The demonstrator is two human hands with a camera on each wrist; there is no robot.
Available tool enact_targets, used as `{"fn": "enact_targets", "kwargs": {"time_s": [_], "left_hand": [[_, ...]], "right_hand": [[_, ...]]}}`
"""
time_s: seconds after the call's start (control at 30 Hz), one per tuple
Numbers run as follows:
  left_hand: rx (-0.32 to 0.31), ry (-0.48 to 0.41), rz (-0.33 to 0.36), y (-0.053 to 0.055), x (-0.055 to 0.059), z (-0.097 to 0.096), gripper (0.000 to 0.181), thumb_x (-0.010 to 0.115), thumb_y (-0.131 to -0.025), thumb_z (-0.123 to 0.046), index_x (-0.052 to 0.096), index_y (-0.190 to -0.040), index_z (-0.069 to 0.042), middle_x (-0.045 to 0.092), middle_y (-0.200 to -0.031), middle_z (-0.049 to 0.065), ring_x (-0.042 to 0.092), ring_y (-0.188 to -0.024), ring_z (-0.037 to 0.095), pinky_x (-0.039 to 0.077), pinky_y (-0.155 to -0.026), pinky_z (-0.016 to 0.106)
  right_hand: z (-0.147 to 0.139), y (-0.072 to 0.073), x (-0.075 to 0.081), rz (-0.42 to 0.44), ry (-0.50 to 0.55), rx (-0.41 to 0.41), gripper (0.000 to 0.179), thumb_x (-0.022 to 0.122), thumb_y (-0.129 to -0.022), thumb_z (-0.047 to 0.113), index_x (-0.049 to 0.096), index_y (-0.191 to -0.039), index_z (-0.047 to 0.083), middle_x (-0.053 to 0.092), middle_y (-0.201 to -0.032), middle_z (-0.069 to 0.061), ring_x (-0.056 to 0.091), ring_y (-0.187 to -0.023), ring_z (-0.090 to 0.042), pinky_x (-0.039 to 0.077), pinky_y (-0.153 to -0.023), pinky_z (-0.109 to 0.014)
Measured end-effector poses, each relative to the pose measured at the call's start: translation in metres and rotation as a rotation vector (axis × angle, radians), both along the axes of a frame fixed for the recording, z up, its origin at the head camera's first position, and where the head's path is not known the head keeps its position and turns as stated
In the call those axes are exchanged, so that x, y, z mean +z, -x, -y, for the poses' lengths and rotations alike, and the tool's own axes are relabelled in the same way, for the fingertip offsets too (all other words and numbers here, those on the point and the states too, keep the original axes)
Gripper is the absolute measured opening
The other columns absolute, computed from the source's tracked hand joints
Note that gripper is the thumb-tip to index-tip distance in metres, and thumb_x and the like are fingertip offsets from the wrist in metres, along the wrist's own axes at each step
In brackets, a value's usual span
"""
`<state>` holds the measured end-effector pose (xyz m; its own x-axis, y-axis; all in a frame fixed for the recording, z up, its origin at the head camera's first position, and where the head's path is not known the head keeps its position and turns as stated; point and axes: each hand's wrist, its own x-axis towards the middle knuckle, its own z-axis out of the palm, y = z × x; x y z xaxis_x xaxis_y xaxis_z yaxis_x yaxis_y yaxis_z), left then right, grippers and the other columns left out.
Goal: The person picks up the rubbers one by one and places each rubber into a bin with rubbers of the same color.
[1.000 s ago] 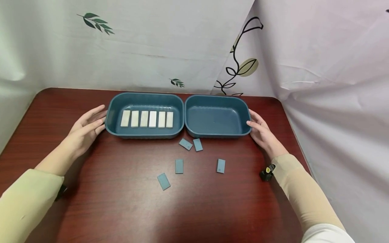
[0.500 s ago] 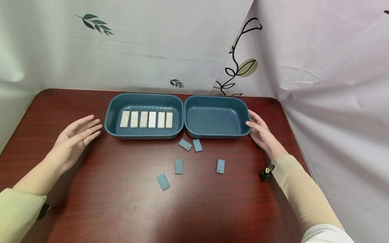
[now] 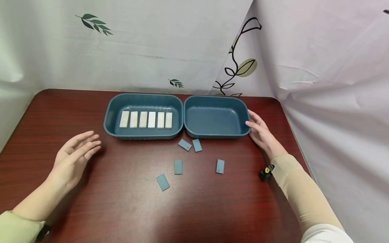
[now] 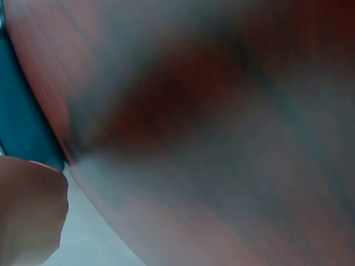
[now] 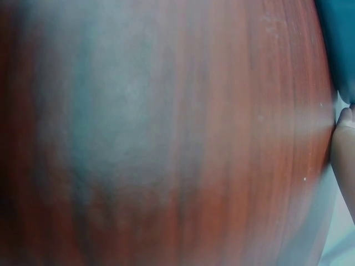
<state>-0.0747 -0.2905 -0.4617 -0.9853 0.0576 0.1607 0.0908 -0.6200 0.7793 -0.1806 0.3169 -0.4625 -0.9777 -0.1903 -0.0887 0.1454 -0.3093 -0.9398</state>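
Two dark blue plastic trays stand side by side on the table. Several white rectangular blocks [image 3: 143, 119] lie in a row in the left tray [image 3: 144, 137]; the right tray [image 3: 216, 121] shows only its bare bottom. My right hand [image 3: 260, 134] rests against the right tray's outer end, thumb at the rim and fingers along the wall. My left hand [image 3: 73, 158] hovers with loosely extended fingers to the left of the left tray, apart from it and holding nothing. Several small blue-grey tiles lie in front of the trays, among them one tile [image 3: 162, 182] nearest me.
The reddish-brown wooden table [image 3: 127, 209] carries everything. White cloth with leaf prints [image 3: 94, 24] hangs behind and at the sides. Both wrist views are mostly blurred tabletop, with a tray edge [image 4: 25, 105] and part of a hand at the border.
My left hand has come away from the left tray's end, moving left and then toward me. My right hand stays at the right tray; the trays, blocks and tiles have not moved.
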Motion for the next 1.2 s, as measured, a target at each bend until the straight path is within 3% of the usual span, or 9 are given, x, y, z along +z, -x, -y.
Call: {"fn": "enact_targets", "kwargs": {"time_s": [0.17,0.37,0.6,0.9,1.03,1.2], "left_hand": [[-0.037,0.082,0.03,-0.01,0.0,-0.018,0.044,0.036,-0.105,0.019,0.063,-0.137,0.006,0.076,-0.124,0.014,0.076,-0.107,0.021,0.06,-0.096,0.027],[-0.103,0.177,0.035,-0.014,0.001,-0.04,0.044,0.038,-0.105,0.019,0.065,-0.135,0.001,0.077,-0.122,0.009,0.076,-0.107,0.017,0.06,-0.095,0.027],[-0.203,0.383,0.083,-0.018,0.007,-0.065,0.04,0.048,-0.107,0.011,0.067,-0.135,-0.01,0.077,-0.123,0.0,0.074,-0.107,0.01,0.059,-0.093,0.023],[-0.307,0.552,0.007,-0.013,0.008,-0.091,0.034,0.059,-0.102,0.011,0.067,-0.132,-0.005,0.077,-0.12,-0.003,0.074,-0.104,0.007,0.06,-0.089,0.021],[-0.357,0.66,-0.04,-0.01,0.006,-0.098,0.031,0.062,-0.101,0.009,0.064,-0.131,0.003,0.076,-0.119,-0.003,0.073,-0.102,0.008,0.059,-0.088,0.019],[-0.413,0.727,-0.071,-0.007,0.005,-0.105,0.033,0.065,-0.101,0.007,0.059,-0.132,0.013,0.075,-0.118,0.002,0.073,-0.101,0.01,0.059,-0.088,0.019]], "right_hand": [[-0.001,0.0,0.0,0.0,-0.009,0.003,0.05,0.041,-0.107,-0.009,0.053,-0.146,0.019,0.063,-0.14,0.007,0.062,-0.123,-0.008,0.053,-0.098,-0.02],[0.0,0.0,0.0,0.003,-0.014,0.006,0.049,0.042,-0.107,-0.008,0.051,-0.147,0.018,0.063,-0.14,0.007,0.062,-0.123,-0.008,0.054,-0.098,-0.02],[0.001,0.0,0.0,0.002,-0.02,0.007,0.049,0.042,-0.107,-0.008,0.051,-0.148,0.017,0.062,-0.14,0.007,0.061,-0.123,-0.008,0.054,-0.098,-0.02],[0.001,0.001,0.0,0.009,-0.03,0.004,0.049,0.043,-0.107,-0.007,0.05,-0.149,0.017,0.062,-0.14,0.007,0.061,-0.123,-0.008,0.053,-0.098,-0.02],[0.0,0.0,0.0,0.014,-0.033,0.003,0.049,0.043,-0.108,-0.007,0.049,-0.15,0.016,0.061,-0.141,0.007,0.061,-0.124,-0.008,0.053,-0.098,-0.019],[0.0,0.0,0.001,0.015,-0.035,0.002,0.048,0.044,-0.108,-0.006,0.049,-0.151,0.016,0.06,-0.141,0.007,0.061,-0.124,-0.008,0.053,-0.098,-0.019]]}}
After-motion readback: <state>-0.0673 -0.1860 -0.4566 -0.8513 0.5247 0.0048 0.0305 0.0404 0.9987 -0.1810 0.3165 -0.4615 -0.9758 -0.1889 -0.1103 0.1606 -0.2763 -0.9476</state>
